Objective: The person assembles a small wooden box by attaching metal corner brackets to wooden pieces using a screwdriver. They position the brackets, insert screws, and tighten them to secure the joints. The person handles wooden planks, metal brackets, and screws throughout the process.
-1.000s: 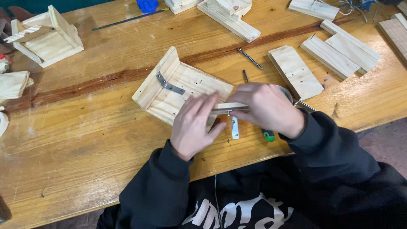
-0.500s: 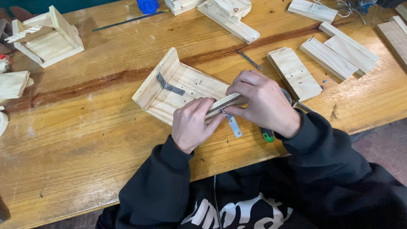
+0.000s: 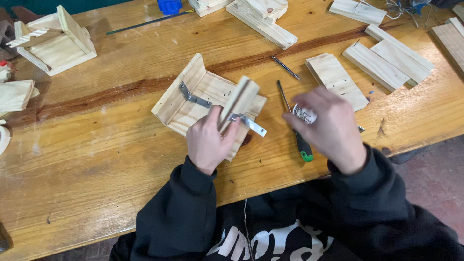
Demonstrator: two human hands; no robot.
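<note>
Head view: left hand [image 3: 209, 140] grips a pale wooden slat [image 3: 238, 102] w/ a metal bracket [image 3: 249, 123], tilted over an L-shaped pine board assembly [image 3: 193, 96] at table centre. Right hand [image 3: 331, 126], fingers loosely curled, hovers over a green-tipped screwdriver [image 3: 295, 126] just right.

Loose pine boards [image 3: 386, 55] lie on the wooden table [image 3: 96, 159]; a small wooden box [image 3: 53, 41] sits far left, a blue object [image 3: 169, 6] at the top.
</note>
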